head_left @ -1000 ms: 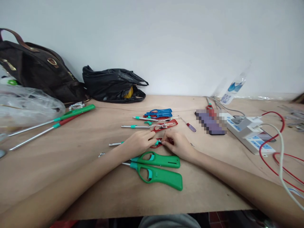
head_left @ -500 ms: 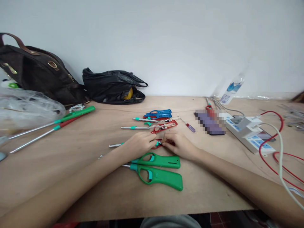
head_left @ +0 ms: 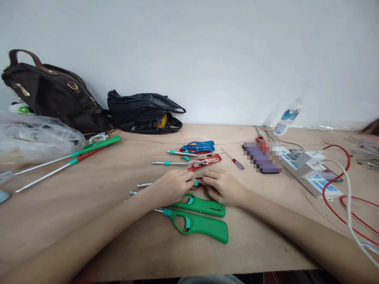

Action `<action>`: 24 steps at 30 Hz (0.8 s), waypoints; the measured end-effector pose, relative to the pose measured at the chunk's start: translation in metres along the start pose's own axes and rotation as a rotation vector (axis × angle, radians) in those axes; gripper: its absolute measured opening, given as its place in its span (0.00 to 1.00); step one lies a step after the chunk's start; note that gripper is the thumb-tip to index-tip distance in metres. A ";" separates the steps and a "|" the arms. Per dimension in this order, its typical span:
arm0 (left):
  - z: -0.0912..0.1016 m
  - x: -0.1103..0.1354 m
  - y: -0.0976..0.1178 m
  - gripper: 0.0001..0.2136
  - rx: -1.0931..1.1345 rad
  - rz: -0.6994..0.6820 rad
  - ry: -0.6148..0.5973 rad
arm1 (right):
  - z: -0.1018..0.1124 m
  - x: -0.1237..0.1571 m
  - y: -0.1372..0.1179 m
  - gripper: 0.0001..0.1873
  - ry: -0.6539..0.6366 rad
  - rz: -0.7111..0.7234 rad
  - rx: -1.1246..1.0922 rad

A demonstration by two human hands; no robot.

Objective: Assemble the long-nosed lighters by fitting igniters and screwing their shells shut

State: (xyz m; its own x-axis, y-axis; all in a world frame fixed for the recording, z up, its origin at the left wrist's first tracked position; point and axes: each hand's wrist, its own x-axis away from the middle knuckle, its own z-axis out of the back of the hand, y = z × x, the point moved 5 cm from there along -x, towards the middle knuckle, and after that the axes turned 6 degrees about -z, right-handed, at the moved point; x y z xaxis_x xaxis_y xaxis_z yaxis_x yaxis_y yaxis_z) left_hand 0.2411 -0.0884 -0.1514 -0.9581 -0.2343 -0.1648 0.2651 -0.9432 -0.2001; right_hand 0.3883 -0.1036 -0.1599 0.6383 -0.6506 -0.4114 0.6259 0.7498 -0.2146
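My left hand [head_left: 173, 184] and my right hand [head_left: 222, 186] rest on the wooden table [head_left: 124, 236], fingers curled and pinching a small red lighter part with a teal piece [head_left: 197, 182] between them. Its metal tube [head_left: 145, 184] sticks out to the left. Just in front of my hands lie two green long-nosed lighters [head_left: 201, 227]. Behind my hands lie an opened red lighter shell [head_left: 205, 161] with a metal tube, and blue and red shells [head_left: 199, 146].
Two long green and red lighters [head_left: 89, 150] lie at the left by a clear plastic bag [head_left: 35, 136]. A brown handbag [head_left: 50, 94] and black plastic bag [head_left: 145, 112] stand by the wall. A small screwdriver [head_left: 235, 161], power strip [head_left: 308, 169], red and white cables [head_left: 343, 189], and bottle [head_left: 286, 116] are at the right.
The hands stay on the same red part; the fingers have shifted slightly. The view has tilted up a little, so everything sits lower in the frame.
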 end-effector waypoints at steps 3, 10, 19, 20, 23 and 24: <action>0.005 0.005 -0.012 0.12 0.258 0.121 0.071 | 0.001 -0.001 0.008 0.06 -0.005 -0.151 -0.124; 0.005 0.012 -0.033 0.10 0.540 0.334 0.237 | -0.005 -0.002 0.005 0.11 0.003 -0.075 -0.068; -0.003 0.006 -0.030 0.06 0.547 0.405 0.165 | -0.010 -0.001 0.000 0.11 0.038 0.018 0.084; -0.003 0.005 -0.030 0.05 0.558 0.415 0.170 | -0.010 -0.001 0.000 0.10 0.044 0.018 0.087; -0.006 0.005 -0.031 0.06 0.611 0.437 0.187 | -0.011 0.000 0.000 0.10 0.057 0.020 0.089; -0.006 0.005 -0.031 0.06 0.631 0.442 0.192 | -0.011 0.000 0.000 0.10 0.059 0.020 0.086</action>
State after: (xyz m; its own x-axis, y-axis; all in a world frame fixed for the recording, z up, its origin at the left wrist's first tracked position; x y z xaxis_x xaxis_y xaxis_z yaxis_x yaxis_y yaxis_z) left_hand 0.2291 -0.0587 -0.1521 -0.7277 -0.6277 -0.2765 0.4499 -0.7411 0.4983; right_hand 0.3835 -0.1020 -0.1696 0.6254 -0.6254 -0.4666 0.6511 0.7478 -0.1296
